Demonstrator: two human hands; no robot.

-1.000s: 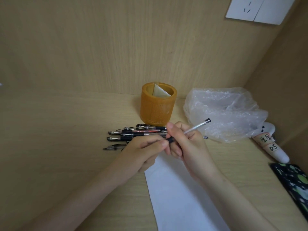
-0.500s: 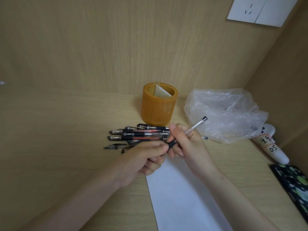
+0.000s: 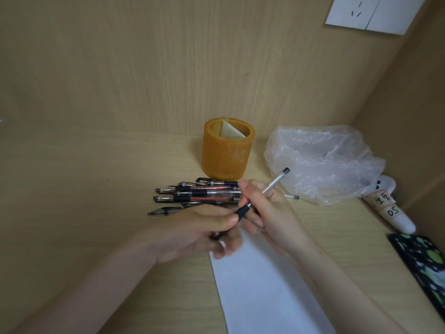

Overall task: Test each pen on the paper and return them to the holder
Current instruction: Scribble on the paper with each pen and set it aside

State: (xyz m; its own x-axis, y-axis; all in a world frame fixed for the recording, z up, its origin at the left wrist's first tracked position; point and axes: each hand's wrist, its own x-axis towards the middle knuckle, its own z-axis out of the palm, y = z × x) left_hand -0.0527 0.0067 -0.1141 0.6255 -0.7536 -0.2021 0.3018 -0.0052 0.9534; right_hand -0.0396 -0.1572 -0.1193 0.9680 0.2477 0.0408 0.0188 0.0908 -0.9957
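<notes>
My right hand (image 3: 272,213) grips a clear pen (image 3: 274,183) with a black grip, tilted up to the right over the top of the white paper (image 3: 265,285). My left hand (image 3: 192,232) curls its fingers round the pen's dark lower end, which is mostly hidden; the fingers are blurred. Several black and red pens (image 3: 199,196) lie in a pile on the desk just beyond my left hand. The orange round holder (image 3: 228,153) stands behind the pile with only a folded pale card inside. Another pen's end (image 3: 292,196) pokes out behind my right hand.
A crumpled clear plastic bag (image 3: 322,160) sits right of the holder. A white labelled tube (image 3: 390,208) and a dark green-spotted case (image 3: 423,266) lie at the right edge. Wooden walls close in the back and right side; a wall socket (image 3: 368,13) is top right.
My left hand has drawn down and toward me along the pen's lower end. The pen has tipped a little more upright in my right hand.
</notes>
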